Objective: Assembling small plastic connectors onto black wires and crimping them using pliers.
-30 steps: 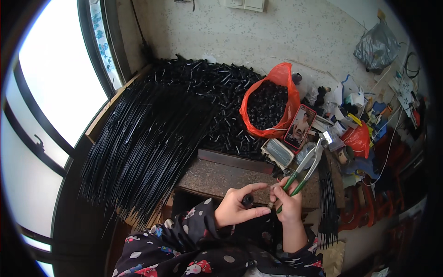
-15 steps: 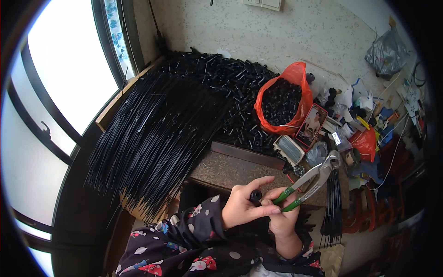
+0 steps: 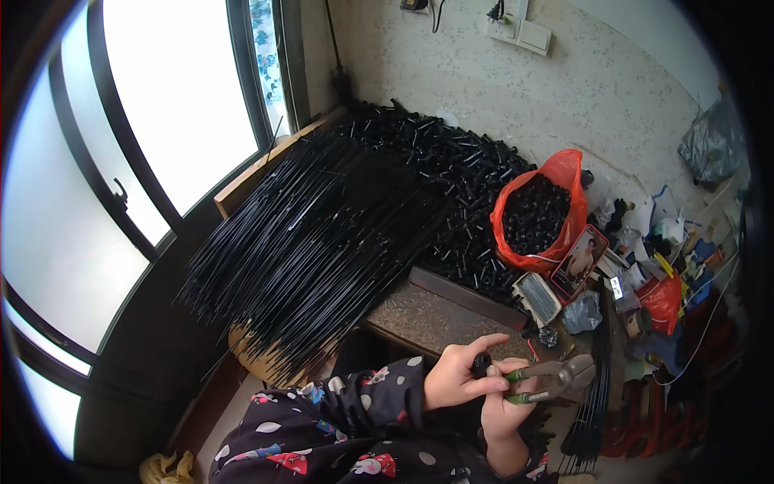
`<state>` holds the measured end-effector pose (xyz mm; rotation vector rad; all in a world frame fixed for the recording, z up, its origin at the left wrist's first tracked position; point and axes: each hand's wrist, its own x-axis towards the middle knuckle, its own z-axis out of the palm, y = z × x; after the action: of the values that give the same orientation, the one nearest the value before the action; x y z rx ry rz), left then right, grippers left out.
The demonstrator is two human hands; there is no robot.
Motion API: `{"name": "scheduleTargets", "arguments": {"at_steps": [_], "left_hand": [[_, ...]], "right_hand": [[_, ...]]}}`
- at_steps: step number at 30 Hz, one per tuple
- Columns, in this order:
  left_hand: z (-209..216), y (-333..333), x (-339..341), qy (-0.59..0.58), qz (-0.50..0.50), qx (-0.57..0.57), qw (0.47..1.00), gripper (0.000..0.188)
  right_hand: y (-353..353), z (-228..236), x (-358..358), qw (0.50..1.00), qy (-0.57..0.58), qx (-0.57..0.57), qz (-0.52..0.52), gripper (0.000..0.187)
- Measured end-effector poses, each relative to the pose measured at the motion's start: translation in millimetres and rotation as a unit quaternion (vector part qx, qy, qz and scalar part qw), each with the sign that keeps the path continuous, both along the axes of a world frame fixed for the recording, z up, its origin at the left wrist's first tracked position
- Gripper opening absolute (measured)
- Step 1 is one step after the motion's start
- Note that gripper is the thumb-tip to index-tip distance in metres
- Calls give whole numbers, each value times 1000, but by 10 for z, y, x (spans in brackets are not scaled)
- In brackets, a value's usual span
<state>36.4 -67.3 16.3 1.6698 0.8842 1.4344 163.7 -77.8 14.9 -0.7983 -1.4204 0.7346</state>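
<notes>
2 bare hands meet beside the near edge of a speckled brown counter [image 3: 403, 310]. The left hand [image 3: 453, 379], index finger stretched out, holds 1 short black hollow cylinder [image 3: 481, 365] between its fingers and thumb. The right hand [image 3: 504, 418], partly hidden behind the left thumb, is closed round metal pliers with green handles [image 3: 575, 374]; the handles stand apart and the head points right. Whether anything sits between the jaws is unclear.

Beyond the hands, 1 long dark flat strip [image 3: 463, 294] lies along the counter. Behind it, a large heap of short black tubes [image 3: 472, 165] spreads toward the pale patterned far wall [image 3: 451, 64]. On the left, a broad pile of thin black rods [image 3: 298, 250] overhangs the near edge; a smaller black rod bundle [image 3: 592, 411] hangs at the near right. Right of the heap is 1 open red plastic bag [image 3: 573, 168], filled with small black pieces [image 3: 534, 214], with a red-cased phone [image 3: 580, 262] just beside it.

Only the 1 held cylinder appears to be in work. Which group is finished cannot be told; if the loose heap is unworked, much is left.
</notes>
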Motion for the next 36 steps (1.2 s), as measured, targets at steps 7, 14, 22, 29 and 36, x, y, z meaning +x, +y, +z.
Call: {"name": "scheduleTargets", "arguments": {"at_steps": [7,14,22,29,36], "left_hand": [[248,28,-318,-35,-146,-14,989,53],[229,218,-606,-68,-107,-39,991,68],[324,95,-476,-34,-14,-48,998,39],[80,138,-376,-36,75,-1,997,29],[360,64,-443,-39,43,-23,998,33]], "right_hand": [[42,203,203,948,92,-250,175,24],[-259,231,409,860,-216,-350,302,24],[-111,284,609,713,-32,-521,469,50],[-267,177,478,838,-360,-333,240,35],[-295,104,317,906,-230,-254,249,36]]}}
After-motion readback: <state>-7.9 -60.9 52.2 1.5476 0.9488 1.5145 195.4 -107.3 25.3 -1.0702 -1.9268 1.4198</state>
